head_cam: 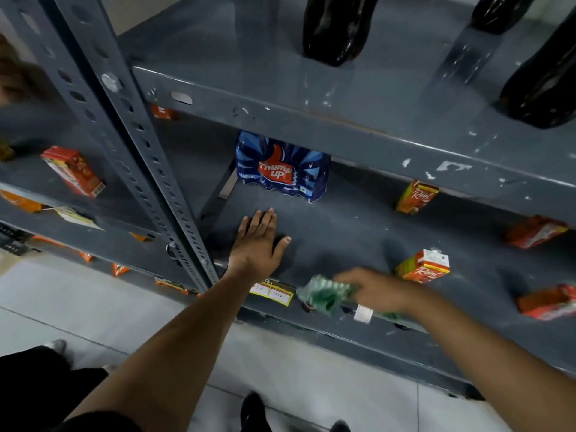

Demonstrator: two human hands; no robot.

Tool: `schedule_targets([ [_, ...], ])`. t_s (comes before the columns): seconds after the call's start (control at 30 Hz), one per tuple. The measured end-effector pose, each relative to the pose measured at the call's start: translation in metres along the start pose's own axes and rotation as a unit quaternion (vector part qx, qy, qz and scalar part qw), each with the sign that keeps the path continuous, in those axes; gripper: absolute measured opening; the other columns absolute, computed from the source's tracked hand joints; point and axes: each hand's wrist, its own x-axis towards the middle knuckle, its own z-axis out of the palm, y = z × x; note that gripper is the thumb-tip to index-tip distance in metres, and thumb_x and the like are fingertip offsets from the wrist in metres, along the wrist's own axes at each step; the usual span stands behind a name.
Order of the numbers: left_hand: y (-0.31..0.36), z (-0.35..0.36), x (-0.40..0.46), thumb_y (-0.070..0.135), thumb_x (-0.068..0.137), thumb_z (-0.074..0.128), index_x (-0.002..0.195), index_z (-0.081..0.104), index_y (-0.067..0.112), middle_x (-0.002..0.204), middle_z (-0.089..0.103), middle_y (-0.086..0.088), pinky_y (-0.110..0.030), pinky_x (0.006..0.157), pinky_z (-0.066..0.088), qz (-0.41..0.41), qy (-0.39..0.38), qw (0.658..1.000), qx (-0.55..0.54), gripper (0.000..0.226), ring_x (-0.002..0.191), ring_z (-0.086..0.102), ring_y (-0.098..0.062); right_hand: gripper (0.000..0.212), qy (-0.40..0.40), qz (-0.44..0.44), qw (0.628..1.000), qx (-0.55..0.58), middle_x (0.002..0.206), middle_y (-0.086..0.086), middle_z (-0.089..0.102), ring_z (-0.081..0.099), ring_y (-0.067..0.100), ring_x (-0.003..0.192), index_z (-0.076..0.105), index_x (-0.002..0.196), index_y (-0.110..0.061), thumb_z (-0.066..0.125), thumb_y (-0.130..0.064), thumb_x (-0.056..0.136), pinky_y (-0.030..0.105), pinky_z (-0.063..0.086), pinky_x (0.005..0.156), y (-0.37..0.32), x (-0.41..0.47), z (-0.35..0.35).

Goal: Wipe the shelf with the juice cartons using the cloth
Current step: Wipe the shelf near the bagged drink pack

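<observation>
The grey metal shelf (352, 226) carries several small orange-and-red juice cartons: one upright near the front (424, 265), one further back (417, 197), others lying at the right (534, 231) (550, 302). My left hand (257, 241) rests flat on the shelf's left part, fingers spread, holding nothing. My right hand (378, 289) is blurred at the shelf's front edge, closed on a crumpled green cloth (324, 294), just left of the front carton.
A blue shrink-wrapped pack of Thums Up bottles (282, 166) stands at the back left. Dark bottles (338, 29) stand on the shelf above. A perforated upright post (149, 151) borders the left. Yellow price labels (272, 293) hang on the front edge. More cartons fill the neighbouring rack (73, 171).
</observation>
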Motion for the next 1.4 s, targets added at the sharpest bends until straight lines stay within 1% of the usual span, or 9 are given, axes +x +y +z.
schedule_targets([
  [0.13,-0.002,-0.001,0.001,0.06,0.095,0.009,0.155,0.013,0.008,0.164,0.015,-0.006,-0.042,0.121,-0.002,0.001,0.007,1.0,-0.005,0.079,0.15,0.005,-0.022,0.032,0.21,0.087,0.973,0.034,0.112,0.015,0.069,0.065,0.029,0.1,0.066,0.106,-0.018,0.053,0.002,0.084,0.036,0.052,0.086,0.013,0.04,-0.058],
  [0.23,-0.002,-0.001,0.002,0.061,0.096,0.009,0.156,0.009,0.011,0.165,0.009,-0.003,-0.041,0.121,-0.004,0.001,-0.005,1.0,0.0,0.078,0.151,0.001,-0.02,0.04,0.318,0.131,0.939,-0.013,0.129,0.021,0.057,0.055,0.035,0.116,0.056,0.121,-0.009,0.048,0.0,0.084,0.028,0.041,0.089,0.013,0.091,-0.097],
  [0.33,-0.004,0.0,0.003,0.062,0.095,0.008,0.155,0.01,0.011,0.165,0.009,-0.003,-0.041,0.121,-0.004,0.004,-0.001,1.0,0.01,0.079,0.151,0.001,-0.02,0.043,0.361,0.156,0.919,-0.009,0.133,0.024,0.053,0.051,0.038,0.122,0.052,0.127,-0.004,0.048,-0.002,0.084,0.038,0.045,0.098,0.015,0.133,-0.113],
  [0.47,-0.003,0.002,0.002,0.061,0.094,0.01,0.155,0.015,0.009,0.164,0.014,-0.005,-0.042,0.122,-0.001,0.007,0.011,1.0,0.008,0.08,0.15,0.005,-0.022,0.04,0.311,0.216,0.923,-0.064,0.136,0.024,0.052,0.052,0.039,0.123,0.05,0.131,-0.005,0.045,-0.015,0.093,0.045,0.042,0.104,0.029,0.152,-0.106],
  [0.67,-0.005,0.001,0.001,0.06,0.095,0.011,0.154,0.018,0.009,0.163,0.017,-0.005,-0.043,0.122,0.001,0.006,0.006,1.0,0.011,0.079,0.15,0.008,-0.023,0.041,0.23,0.219,0.929,-0.188,0.135,0.021,0.052,0.055,0.04,0.118,0.051,0.129,-0.003,0.046,-0.005,0.089,0.05,0.048,0.098,0.023,0.141,-0.068],
  [0.77,-0.003,0.0,0.001,0.061,0.094,0.008,0.155,0.015,0.01,0.164,0.013,-0.003,-0.042,0.121,-0.001,0.003,-0.004,1.0,0.012,0.08,0.151,0.004,-0.021,0.061,0.174,0.192,0.937,-0.236,0.157,0.017,0.023,0.04,0.043,0.132,0.033,0.145,-0.029,0.042,-0.004,0.091,0.054,0.042,0.104,0.016,0.118,-0.043],
  [0.87,-0.002,-0.001,0.001,0.062,0.093,0.006,0.156,0.012,0.011,0.165,0.01,-0.002,-0.041,0.121,-0.004,-0.001,-0.012,1.0,0.01,0.082,0.151,0.002,-0.02,0.08,0.135,0.167,0.942,-0.257,0.161,0.016,0.008,0.03,0.046,0.138,0.016,0.145,-0.051,0.044,0.0,0.09,0.053,0.042,0.105,0.008,0.092,-0.016],
  [1.1,0.0,-0.005,0.0,0.063,0.09,0.002,0.156,0.009,0.011,0.165,0.006,-0.001,-0.039,0.121,-0.008,-0.006,-0.022,1.0,0.018,0.084,0.151,-0.002,-0.018,0.077,0.121,0.177,0.95,-0.225,0.16,0.017,0.008,0.022,0.048,0.14,0.013,0.146,-0.049,0.045,-0.006,0.09,0.059,0.039,0.104,-0.008,0.034,0.042],
  [1.4,0.003,-0.006,-0.001,0.059,0.096,0.008,0.156,0.002,0.011,0.165,0.0,-0.001,-0.039,0.121,-0.008,-0.012,-0.038,0.998,0.039,0.077,0.151,-0.005,-0.018,0.079,0.086,0.163,0.961,-0.206,0.159,0.018,0.015,0.034,0.042,0.136,0.023,0.144,-0.049,0.043,0.002,0.087,0.049,0.045,0.102,-0.022,-0.016,0.061],
])
